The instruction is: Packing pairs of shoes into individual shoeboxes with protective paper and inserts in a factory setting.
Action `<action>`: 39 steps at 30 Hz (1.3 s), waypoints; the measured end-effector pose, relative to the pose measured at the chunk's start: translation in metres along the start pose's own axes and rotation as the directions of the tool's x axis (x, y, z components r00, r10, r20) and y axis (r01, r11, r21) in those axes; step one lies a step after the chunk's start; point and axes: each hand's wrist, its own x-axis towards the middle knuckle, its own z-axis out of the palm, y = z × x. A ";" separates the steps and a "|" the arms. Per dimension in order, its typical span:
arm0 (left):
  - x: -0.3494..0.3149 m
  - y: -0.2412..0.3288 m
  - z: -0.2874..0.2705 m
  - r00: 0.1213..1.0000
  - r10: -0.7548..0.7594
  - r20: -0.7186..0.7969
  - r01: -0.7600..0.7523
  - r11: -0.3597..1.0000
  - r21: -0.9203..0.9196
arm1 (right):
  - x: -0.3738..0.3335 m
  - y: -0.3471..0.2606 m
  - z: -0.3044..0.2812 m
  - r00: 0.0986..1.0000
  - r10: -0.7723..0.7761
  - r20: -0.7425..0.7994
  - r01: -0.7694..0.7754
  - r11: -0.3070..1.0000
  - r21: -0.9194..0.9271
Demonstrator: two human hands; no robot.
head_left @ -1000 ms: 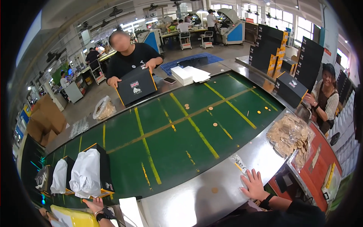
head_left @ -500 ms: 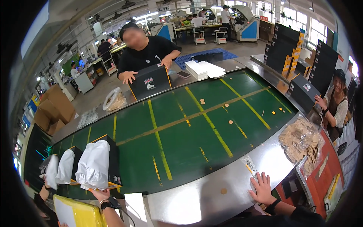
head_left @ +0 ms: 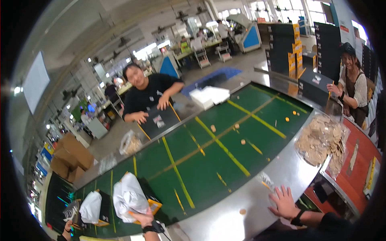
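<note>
A black box with an orange rim (head_left: 155, 205) stands on the green belt (head_left: 201, 168) at the near left, with white wrapping paper (head_left: 129, 197) bulging out of it. My left hand (head_left: 145, 219) grips its near edge, fingers against the paper. To its left sits a second box (head_left: 105, 213) topped with similar white paper (head_left: 91, 207). My right hand (head_left: 284, 203) lies flat with fingers spread on the metal table edge (head_left: 225, 229), holding nothing. A small clear plastic packet (head_left: 266, 180) lies just above it, and a round tan disc (head_left: 243, 211) is off to its left.
Across the belt a person (head_left: 150, 96) holds a black box (head_left: 161, 120); another person (head_left: 354, 84) touches one at right. Small discs (head_left: 243, 141) dot the belt. A bag of brown cardboard pieces (head_left: 321, 140) rests at right. A co-worker's hand (head_left: 68, 226) holds a shoe (head_left: 70, 213).
My view has tilted and shifted. My left hand stays at the paper-filled box, its fingers now showing against the paper. The person across leans their box further back. My right hand remains spread.
</note>
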 end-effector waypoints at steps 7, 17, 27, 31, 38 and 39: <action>-0.054 -0.077 0.044 0.968 -0.230 0.104 0.239 0.966 -0.094 | -0.013 0.003 0.013 0.995 -0.027 -0.101 0.029 0.999 0.014; -0.242 -0.095 0.095 0.842 -0.537 0.053 0.533 0.843 0.069 | 0.008 0.014 0.020 0.980 -0.042 -0.192 0.063 0.993 0.104; -0.413 -0.051 -0.042 0.507 -0.814 0.283 0.767 0.576 0.283 | 0.031 -0.067 -0.056 0.984 -0.110 0.140 -0.097 0.329 0.939; -0.390 -0.023 -0.050 0.824 -0.552 0.124 0.346 0.666 0.661 | 0.023 -0.066 -0.057 0.967 -0.159 0.199 -0.140 0.320 0.937; -0.287 -0.014 0.002 0.949 -0.141 0.284 -0.106 0.704 0.702 | 0.025 -0.055 -0.062 0.934 -0.282 0.221 -0.159 0.227 0.961; -0.288 -0.023 0.018 0.932 -0.151 0.329 -0.145 0.678 0.720 | 0.022 -0.056 -0.065 0.923 -0.294 0.247 -0.194 0.199 0.961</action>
